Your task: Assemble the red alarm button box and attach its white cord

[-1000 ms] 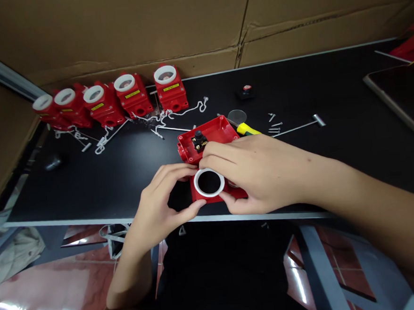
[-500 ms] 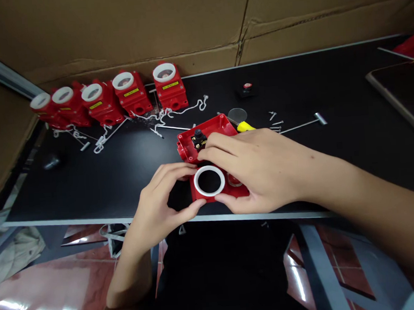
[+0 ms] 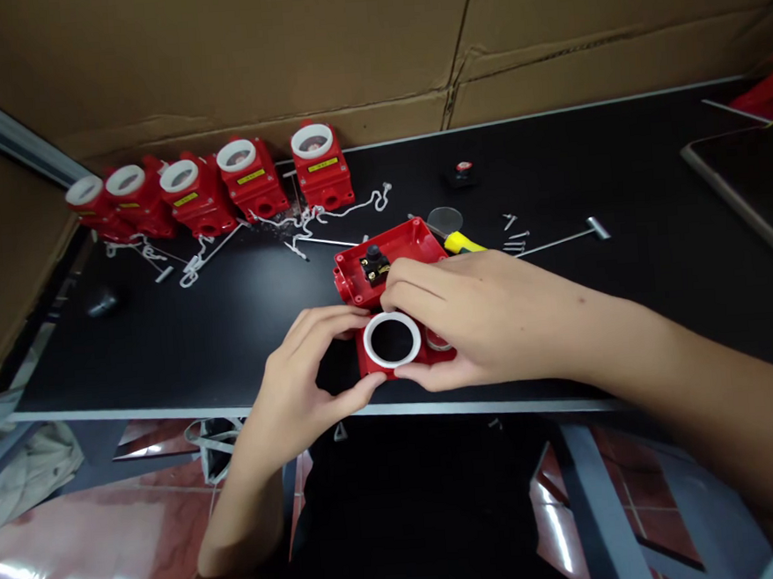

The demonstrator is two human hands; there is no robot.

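A red box cover (image 3: 374, 370) with a white ring (image 3: 370, 342) set in its round opening lies at the table's near edge. Around its left end my left hand (image 3: 309, 365) is closed, thumb at the near side and fingers at the far side. My right hand (image 3: 461, 319) grips the ring from the right, thumb near and fingertips on the far rim. A red round part on the cover is partly hidden under that hand. Just behind stands the open red box base (image 3: 352, 270), holding a black switch block (image 3: 374, 264) with brass-coloured screws.
Several finished-looking red boxes (image 3: 322, 169) with white rings and cords line the back left. Behind my right hand lie a clear disc (image 3: 445, 221), a yellow-handled tool (image 3: 461, 243), screws (image 3: 514, 245) and a small metal hammer (image 3: 597, 228). A phone-like slab (image 3: 750, 185) rests at right.
My right hand has shifted slightly left along the white ring, its thumb now nearer the left thumb. The left hand keeps its hold; the whole view has moved a little.
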